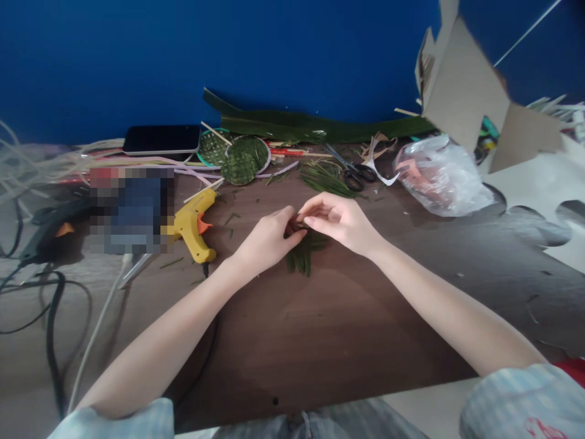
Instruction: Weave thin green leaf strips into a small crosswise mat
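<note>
My left hand (pixel 273 238) and my right hand (pixel 337 221) meet over the middle of the brown table. Between and beneath them is a small piece of woven green leaf strips (pixel 299 261), with several loose ends pointing toward me. The fingers of my left hand are curled round its upper left part. My right thumb and fingertips are pinched together at its top edge. My fingers hide most of the weave. Behind them lie a bundle of thin green leaf strips (pixel 325 177) and black-handled scissors (pixel 353 174).
A yellow glue gun (pixel 194 227) lies left of my hands, its cord running toward me. Farther back are round woven leaf pieces (pixel 241 161), a phone (pixel 161 140) and a long green leaf (pixel 292 125). A plastic bag (pixel 445 177) and an open cardboard box (pixel 466 85) stand right.
</note>
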A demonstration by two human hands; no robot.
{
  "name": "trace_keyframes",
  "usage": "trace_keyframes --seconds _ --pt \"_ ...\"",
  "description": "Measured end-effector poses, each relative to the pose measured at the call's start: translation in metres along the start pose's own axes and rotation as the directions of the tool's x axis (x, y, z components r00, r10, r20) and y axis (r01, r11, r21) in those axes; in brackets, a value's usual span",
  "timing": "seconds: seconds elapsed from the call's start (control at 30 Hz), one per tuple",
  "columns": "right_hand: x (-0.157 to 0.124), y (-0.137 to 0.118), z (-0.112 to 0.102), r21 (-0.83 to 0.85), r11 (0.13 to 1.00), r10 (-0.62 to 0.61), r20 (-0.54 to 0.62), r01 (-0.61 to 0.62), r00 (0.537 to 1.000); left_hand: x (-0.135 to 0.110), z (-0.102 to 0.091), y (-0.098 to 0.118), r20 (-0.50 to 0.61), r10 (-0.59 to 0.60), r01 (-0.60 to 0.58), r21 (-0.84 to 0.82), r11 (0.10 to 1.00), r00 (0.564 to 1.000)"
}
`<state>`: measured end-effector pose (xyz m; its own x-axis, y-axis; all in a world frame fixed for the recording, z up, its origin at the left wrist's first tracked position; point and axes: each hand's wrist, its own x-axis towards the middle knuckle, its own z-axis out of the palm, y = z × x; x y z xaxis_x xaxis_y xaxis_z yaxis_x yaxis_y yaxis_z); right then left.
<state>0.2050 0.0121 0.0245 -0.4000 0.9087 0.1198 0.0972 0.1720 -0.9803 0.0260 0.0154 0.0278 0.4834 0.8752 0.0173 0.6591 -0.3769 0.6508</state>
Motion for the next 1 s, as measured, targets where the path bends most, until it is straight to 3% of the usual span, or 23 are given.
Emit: trace_keyframes --seconds 0.13,0.23,0.33,0.43,0.6,1.0 --pt "0.000 0.001 0.000 0.028 1.000 -0.014 0.047 0.013 0.999 0.001 0.001 -0.003 -0.023 0.042 -0.041 0.026 0.999 0.999" --pt "0.001 0.004 -0.001 -0.181 0.980 -0.085 -0.045 0.076 0.995 0.001 -0.001 -0.004 -0.015 0.018 -0.018 0.022 1.000 1.000" --pt "0.002 0.008 -0.001 -0.531 0.841 -0.165 -0.062 0.108 0.984 0.001 -0.003 -0.003 -0.003 -0.025 0.025 0.022 0.999 1.000" --pt "0.002 0.014 0.001 -0.700 0.707 -0.148 -0.005 0.102 0.989 0.002 -0.006 0.000 0.011 -0.042 0.041 0.032 0.999 0.999" --pt "0.001 0.018 0.004 -0.756 0.649 -0.117 0.006 0.081 0.993 0.002 -0.007 0.001 0.016 -0.040 0.040 0.033 0.999 0.999" --pt "0.000 0.019 0.005 -0.736 0.673 -0.092 0.023 0.079 0.995 0.002 -0.006 0.000 0.010 -0.037 0.037 0.021 0.999 0.999"
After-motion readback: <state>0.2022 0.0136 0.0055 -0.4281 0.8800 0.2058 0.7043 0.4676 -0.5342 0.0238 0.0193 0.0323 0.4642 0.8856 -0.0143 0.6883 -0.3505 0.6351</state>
